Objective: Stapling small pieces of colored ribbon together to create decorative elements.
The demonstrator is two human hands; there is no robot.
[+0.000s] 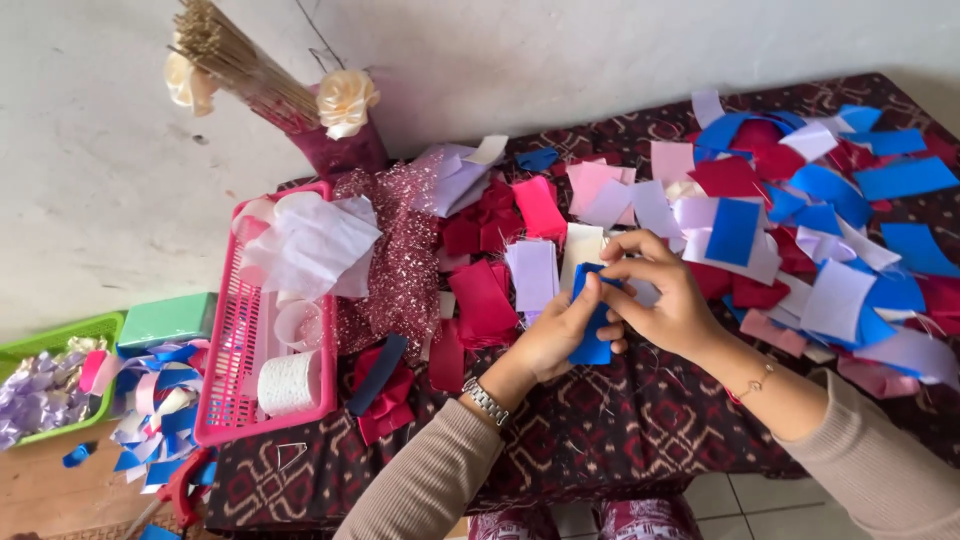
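Both arms wear long beige sleeves, the left hand (555,340) has a silver metal watch at its wrist, and the right hand (665,300) a thin chain bracelet.

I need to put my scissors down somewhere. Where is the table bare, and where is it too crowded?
Bare patterned cloth lies along the near edge, between the pink basket and the right hand, below the blue piece. The ribbon pieces crowd the far right half.

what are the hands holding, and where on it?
Both hands grip one blue ribbon strip. The left hand pinches its upper part from the left; the right hand pinches the top edge from the right. Its lower end hangs free.
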